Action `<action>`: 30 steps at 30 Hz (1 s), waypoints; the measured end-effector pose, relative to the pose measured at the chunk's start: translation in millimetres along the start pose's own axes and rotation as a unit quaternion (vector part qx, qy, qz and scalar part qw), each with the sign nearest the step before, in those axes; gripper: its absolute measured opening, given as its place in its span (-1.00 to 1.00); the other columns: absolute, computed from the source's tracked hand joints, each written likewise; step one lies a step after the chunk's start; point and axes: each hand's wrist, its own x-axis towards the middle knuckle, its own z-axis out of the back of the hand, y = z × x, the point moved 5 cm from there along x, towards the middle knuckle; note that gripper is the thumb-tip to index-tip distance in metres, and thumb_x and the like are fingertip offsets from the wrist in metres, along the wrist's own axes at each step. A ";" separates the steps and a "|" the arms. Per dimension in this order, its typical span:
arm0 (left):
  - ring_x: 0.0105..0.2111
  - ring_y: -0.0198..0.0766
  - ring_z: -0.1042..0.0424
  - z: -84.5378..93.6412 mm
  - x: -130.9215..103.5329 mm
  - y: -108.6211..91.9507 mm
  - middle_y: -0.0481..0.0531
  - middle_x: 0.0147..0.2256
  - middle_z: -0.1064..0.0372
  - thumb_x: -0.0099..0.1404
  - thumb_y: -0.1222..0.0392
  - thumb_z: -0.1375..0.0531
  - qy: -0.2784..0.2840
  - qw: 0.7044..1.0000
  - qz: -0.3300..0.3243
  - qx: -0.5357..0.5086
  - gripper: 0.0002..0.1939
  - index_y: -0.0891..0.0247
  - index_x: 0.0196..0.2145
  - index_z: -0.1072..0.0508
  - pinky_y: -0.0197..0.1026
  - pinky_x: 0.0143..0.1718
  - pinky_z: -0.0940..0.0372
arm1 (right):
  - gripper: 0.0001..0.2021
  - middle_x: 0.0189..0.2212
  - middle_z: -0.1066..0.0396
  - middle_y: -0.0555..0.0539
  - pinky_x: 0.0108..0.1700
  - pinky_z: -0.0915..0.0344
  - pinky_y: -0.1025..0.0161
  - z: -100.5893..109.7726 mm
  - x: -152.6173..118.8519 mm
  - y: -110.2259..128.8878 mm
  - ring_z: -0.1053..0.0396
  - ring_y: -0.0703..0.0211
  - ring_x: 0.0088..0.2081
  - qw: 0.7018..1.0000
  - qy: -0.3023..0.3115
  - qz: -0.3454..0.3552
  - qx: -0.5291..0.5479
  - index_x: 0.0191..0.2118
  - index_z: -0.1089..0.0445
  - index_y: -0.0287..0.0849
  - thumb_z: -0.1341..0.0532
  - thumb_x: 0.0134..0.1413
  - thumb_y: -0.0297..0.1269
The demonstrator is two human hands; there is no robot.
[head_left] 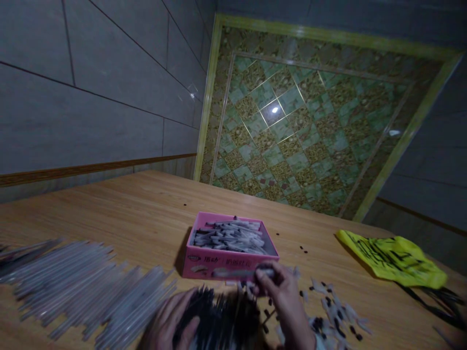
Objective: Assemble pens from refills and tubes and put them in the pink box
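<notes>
Pen assembly, partly done, judging by the layout. Pink box at table centre about half filled with finished pens. Large fan of clear barrels to the left, untouched. Right hand pinched shut on one pen just before the box's front wall. Left hand curled around a bundle of dark refills. Small caps scattered at right; yellow bag beyond. Lower edge cropped, dim and blurred: possibly more parts out of view.
</notes>
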 end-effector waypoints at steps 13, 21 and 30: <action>0.00 -0.05 -0.26 -15.5 2.4 35.5 0.22 0.04 -0.27 0.02 0.58 0.05 0.195 0.925 0.107 0.308 -0.36 0.29 0.07 -0.27 -0.08 -0.07 -0.16 | -0.55 -0.05 -0.36 -0.29 0.09 -0.11 -0.01 47.3 72.3 -8.2 -0.29 -0.07 0.01 0.991 -0.068 0.086 -0.083 -0.09 -0.35 -0.30 -0.26 -0.17 -0.21; -0.12 -0.10 -0.31 -11.6 5.7 39.5 0.16 -0.13 -0.33 0.11 0.47 0.03 0.184 0.946 0.098 0.248 -0.62 0.26 -0.19 -0.46 -0.09 -0.12 -0.17 | -0.84 -0.37 -0.45 -0.11 -0.23 -0.28 0.18 3.3 -12.5 -19.3 -0.37 0.04 -0.28 0.970 0.042 0.084 -0.223 -0.35 -0.49 -0.18 -0.19 -0.08 -0.46; -0.27 -0.15 -0.35 1.5 8.8 15.0 0.03 -0.32 -0.40 0.18 0.28 -0.02 0.088 0.980 0.009 0.175 -0.73 0.09 -0.34 -0.51 -0.11 -0.21 -0.22 | -0.38 0.09 -0.21 -0.08 0.13 0.00 0.19 -84.5 -34.8 -51.4 -0.03 -0.03 0.13 0.823 0.277 0.178 -0.463 0.15 -0.14 -0.06 -0.21 -0.11 -0.44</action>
